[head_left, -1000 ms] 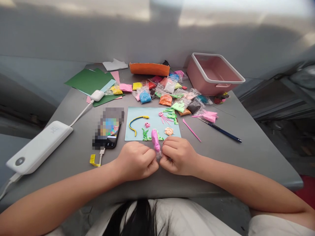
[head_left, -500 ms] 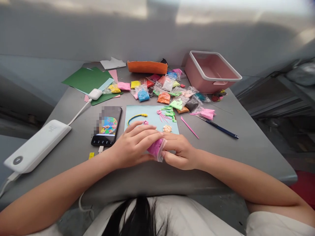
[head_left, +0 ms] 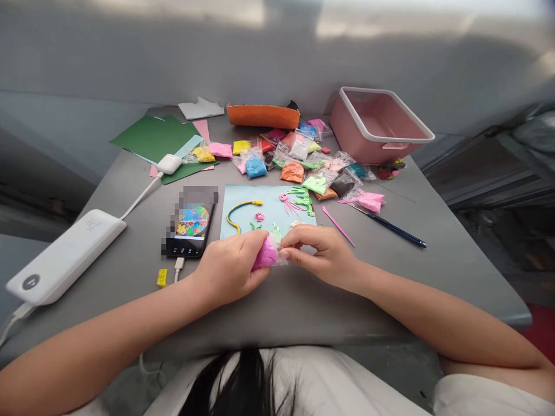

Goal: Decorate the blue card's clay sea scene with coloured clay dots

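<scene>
A small clear bag of pink modelling clay [head_left: 265, 254] is wrapped in my left hand [head_left: 232, 263], whose fingers are closed round its filled end. My right hand [head_left: 323, 251] pinches the bag's open-looking clear edge between thumb and forefinger. Just beyond both hands lies a light blue sheet [head_left: 271, 199], partly covered by them. On it are a yellow-and-blue clay strip [head_left: 234, 212], a small pink clay figure [head_left: 259, 216], a pink clay jellyfish shape [head_left: 284, 198] and green clay plants [head_left: 306, 202]. A cream clay piece near my right knuckles is mostly hidden.
Several bags of coloured clay [head_left: 292, 171] lie behind the sheet, beside a pink bin [head_left: 362, 136]. A pink stick tool [head_left: 338, 225] and a dark blue pen-like tool [head_left: 394, 229] lie right. Left are a phone [head_left: 193, 222], a white power bank [head_left: 65, 257] and green paper [head_left: 150, 138].
My left hand has drawn back and now grips the bag from the side, uncovering more of the sheet. My right hand has shifted to a pinch on the bag's edge.
</scene>
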The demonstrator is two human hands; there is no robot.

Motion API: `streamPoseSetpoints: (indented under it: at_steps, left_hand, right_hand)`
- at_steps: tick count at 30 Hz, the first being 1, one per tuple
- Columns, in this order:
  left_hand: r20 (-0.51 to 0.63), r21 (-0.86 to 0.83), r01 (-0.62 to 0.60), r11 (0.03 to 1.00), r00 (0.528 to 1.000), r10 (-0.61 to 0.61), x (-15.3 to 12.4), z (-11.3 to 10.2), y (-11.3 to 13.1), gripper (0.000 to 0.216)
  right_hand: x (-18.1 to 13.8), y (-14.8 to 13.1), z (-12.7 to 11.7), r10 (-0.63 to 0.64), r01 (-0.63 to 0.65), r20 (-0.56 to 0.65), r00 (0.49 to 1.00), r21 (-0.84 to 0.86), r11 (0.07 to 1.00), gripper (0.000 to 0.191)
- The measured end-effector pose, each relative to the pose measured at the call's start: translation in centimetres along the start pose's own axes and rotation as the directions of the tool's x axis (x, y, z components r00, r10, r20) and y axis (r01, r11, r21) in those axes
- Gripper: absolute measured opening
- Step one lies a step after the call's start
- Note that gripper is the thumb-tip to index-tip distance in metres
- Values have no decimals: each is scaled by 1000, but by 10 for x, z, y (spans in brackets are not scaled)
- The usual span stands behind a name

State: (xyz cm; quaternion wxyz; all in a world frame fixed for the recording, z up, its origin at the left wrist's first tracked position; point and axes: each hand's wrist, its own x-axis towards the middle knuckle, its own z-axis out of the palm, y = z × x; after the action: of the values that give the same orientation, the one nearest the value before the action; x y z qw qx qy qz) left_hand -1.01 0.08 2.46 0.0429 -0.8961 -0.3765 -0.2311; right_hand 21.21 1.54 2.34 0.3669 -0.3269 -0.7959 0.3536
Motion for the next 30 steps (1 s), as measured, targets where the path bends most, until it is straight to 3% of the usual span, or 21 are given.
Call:
streamPoseSetpoints:
  at_steps: [9, 15, 18, 21, 24, 26, 28, 30]
  left_hand:
    - [20, 69, -49, 996, 999, 48, -3, 8, 3, 25]
    - [29, 39, -30, 999, 999, 29, -5, 5, 5, 51]
    - [189, -132, 87, 987, 980, -61, -3, 0, 6, 71]
    - [433, -329, 302, 895, 890, -141, 0, -6, 8, 74]
    - [563, -503, 459, 732, 817, -125, 3, -11, 9, 66]
    - [616, -632, 520, 575, 787, -33, 6, -13, 10, 62]
    - [636, -735, 542, 408, 759, 137, 8, -16, 9, 61]
    - [629, -777, 561, 286, 707, 323, 10, -19, 9, 62]
  right_hand:
    - [-4, -4, 9, 326, -338, 88, 941, 240, 910, 12]
    - [-1, 4, 8, 281, -315, 149, 948, 325, 892, 20]
    - [0, 0, 4, 243, -293, 184, 952, 334, 896, 27]
    - [-1, -7, 0, 121, -149, 144, 982, 202, 968, 31]
    - [-4, -14, -1, -89, 88, 45, 995, 33, 996, 26]
    - [-6, -16, -1, -177, 177, -3, 984, 11, 984, 22]
    - [-8, -19, -1, -282, 282, -54, 958, -3, 959, 25]
    - [-9, -21, -1, -451, 450, -94, 887, -34, 892, 26]
